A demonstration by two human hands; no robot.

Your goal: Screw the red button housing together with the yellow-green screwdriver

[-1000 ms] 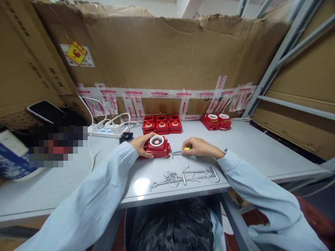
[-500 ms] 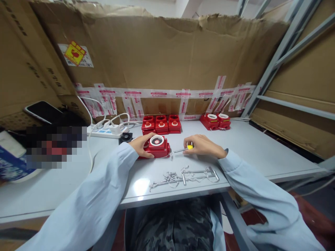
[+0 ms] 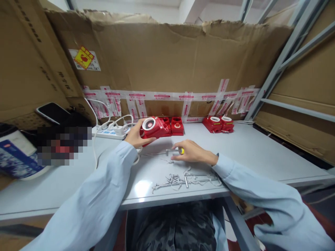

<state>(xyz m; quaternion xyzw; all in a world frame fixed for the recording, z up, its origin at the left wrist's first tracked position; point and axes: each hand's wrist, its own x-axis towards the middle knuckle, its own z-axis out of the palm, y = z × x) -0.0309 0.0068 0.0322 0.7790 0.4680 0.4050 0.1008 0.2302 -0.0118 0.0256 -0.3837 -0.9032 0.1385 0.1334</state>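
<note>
Vs earlier: red unit (image 3: 157, 129) lifted off worktop (image 3: 248, 157), by rear red units (image 3: 177, 127); L hand (image 3: 135, 136) gripping its L end. Long axis approx L–R, tilted; ringed face up/twd wearer. R hand (image 3: 192, 151) half-curled w/ yellow-handled tool (image 3: 182, 151).

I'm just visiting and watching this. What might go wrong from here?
Two things, perhaps. The red housing is tilted in the left hand, with other red units close behind it in this view; if the grip slipped, it might drop or knock into them. And the loose screws lie near the front edge of the table, not far from the right sleeve, so a careless sweep of that arm could send some to the floor.
</note>
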